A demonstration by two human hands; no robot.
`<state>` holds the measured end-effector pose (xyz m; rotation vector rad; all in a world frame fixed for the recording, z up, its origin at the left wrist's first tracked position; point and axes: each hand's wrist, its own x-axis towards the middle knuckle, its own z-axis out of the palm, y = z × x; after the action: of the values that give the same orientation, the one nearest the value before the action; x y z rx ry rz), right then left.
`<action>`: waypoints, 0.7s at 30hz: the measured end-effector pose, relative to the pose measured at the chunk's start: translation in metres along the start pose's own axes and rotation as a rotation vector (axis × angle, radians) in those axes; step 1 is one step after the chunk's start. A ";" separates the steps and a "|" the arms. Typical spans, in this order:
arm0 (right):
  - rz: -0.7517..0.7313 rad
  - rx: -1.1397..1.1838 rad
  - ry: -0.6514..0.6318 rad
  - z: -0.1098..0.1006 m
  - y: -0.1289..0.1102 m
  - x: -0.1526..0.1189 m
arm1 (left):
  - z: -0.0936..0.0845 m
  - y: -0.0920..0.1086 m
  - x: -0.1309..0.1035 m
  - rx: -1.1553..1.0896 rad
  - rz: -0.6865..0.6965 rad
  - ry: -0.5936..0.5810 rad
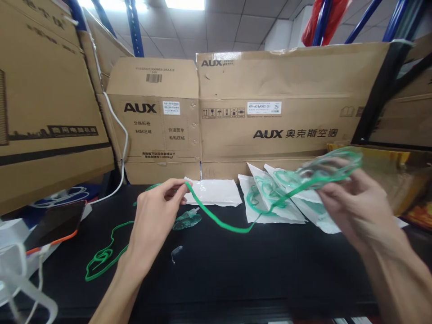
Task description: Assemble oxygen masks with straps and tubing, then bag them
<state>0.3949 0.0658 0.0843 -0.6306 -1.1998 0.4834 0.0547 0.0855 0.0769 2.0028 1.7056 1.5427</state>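
My left hand (pixel 157 211) pinches one end of a green elastic strap (pixel 219 221) between thumb and fingers. The strap sags across the middle and rises to the right. There my right hand (pixel 359 193) grips a clear, green-tinted plastic mask (pixel 329 165), smeared by motion. Below and behind the strap lie several white-backed pouches (pixel 258 198) with green-tinted clear plastic inside. Just right of my left hand, a small clear greenish plastic piece (pixel 187 219) rests on the black table (pixel 236 279). More green strap (pixel 101 258) lies loosely looped left of my left forearm.
A flat white pouch (pixel 214 192) lies at the back. Cardboard AUX boxes (pixel 286 99) wall off the far side. On the left are a phone (pixel 59 225) with an orange edge and white cables (pixel 126 135). A small clear bit (pixel 176 253) lies in the middle.
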 end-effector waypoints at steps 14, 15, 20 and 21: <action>0.503 0.227 -0.550 0.075 0.015 -0.051 | 0.029 0.034 -0.027 -0.484 0.153 -0.150; 0.507 0.233 -0.562 0.075 0.015 -0.051 | 0.030 0.033 -0.027 -0.489 0.154 -0.152; 0.531 0.258 -0.586 0.080 0.015 -0.055 | 0.032 0.030 -0.027 -0.451 0.181 -0.151; 0.533 0.248 -0.582 0.081 0.015 -0.056 | 0.032 0.030 -0.028 -0.436 0.193 -0.143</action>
<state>0.3008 0.0557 0.0541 -0.6102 -1.4782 1.3132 0.1017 0.0689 0.0631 2.0237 1.0374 1.6078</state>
